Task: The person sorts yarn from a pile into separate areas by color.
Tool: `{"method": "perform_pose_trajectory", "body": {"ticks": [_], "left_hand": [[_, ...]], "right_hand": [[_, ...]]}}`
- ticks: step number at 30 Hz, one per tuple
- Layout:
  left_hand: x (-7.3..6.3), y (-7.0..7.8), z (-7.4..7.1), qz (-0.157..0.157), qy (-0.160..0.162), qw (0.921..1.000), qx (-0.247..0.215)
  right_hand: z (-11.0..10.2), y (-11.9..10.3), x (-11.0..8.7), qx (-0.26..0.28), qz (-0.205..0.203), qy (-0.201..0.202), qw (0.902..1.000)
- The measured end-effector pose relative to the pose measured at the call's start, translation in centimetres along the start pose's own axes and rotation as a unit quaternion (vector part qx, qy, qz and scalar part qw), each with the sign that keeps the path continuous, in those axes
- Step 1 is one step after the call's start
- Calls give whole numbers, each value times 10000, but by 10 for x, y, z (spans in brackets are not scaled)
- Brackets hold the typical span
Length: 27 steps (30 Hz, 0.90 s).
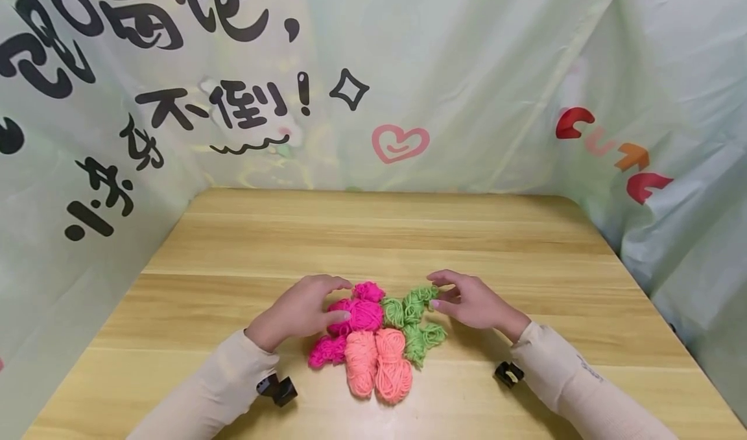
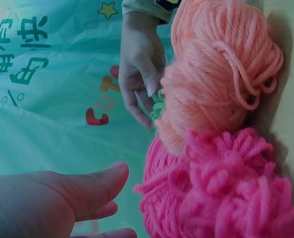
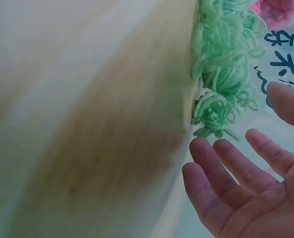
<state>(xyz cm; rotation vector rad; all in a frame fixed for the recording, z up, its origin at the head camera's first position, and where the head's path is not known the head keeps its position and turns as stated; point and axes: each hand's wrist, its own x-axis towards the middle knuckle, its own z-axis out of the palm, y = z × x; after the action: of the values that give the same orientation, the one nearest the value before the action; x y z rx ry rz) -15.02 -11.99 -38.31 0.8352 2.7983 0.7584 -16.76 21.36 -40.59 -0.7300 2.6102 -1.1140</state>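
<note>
Skeins of yarn lie bunched together on the table. Bright pink yarn (image 1: 364, 315) is on the left, green yarn (image 1: 415, 307) on the right, and two salmon skeins (image 1: 393, 369) lie in front. My left hand (image 1: 300, 307) is at the pink yarn's left side, thumb overlapping it in the head view; its fingers are extended and grip nothing. On the other side, my right hand (image 1: 473, 299) hovers by the green yarn with fingers loosely bent. The right wrist view shows those fingers (image 3: 226, 173) spread, just short of the green strands (image 3: 216, 111).
The wood-grain table (image 1: 373, 232) reaches back to a printed cloth (image 1: 467, 90) hanging behind and along both sides. Small black devices (image 1: 284, 391) sit at both wrists, against the beige sleeves (image 1: 216, 385).
</note>
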Motion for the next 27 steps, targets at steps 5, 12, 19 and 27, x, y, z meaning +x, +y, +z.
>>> {"method": "perform_pose_trajectory", "body": {"ticks": [5, 12, 19, 27], "left_hand": [[8, 4, 2, 141, -18, 9999, 1], [14, 12, 2, 319, -47, 9994, 100], [24, 23, 4, 667, -172, 9976, -7], [36, 29, 11, 1242, -176, 9920, 118]], "right_hand": [[1, 1, 7, -113, -79, -27, 9999], [4, -1, 13, -216, -171, -207, 9994], [6, -3, 19, -445, -286, -292, 9982], [9, -4, 25, -557, -408, -651, 9955]]}}
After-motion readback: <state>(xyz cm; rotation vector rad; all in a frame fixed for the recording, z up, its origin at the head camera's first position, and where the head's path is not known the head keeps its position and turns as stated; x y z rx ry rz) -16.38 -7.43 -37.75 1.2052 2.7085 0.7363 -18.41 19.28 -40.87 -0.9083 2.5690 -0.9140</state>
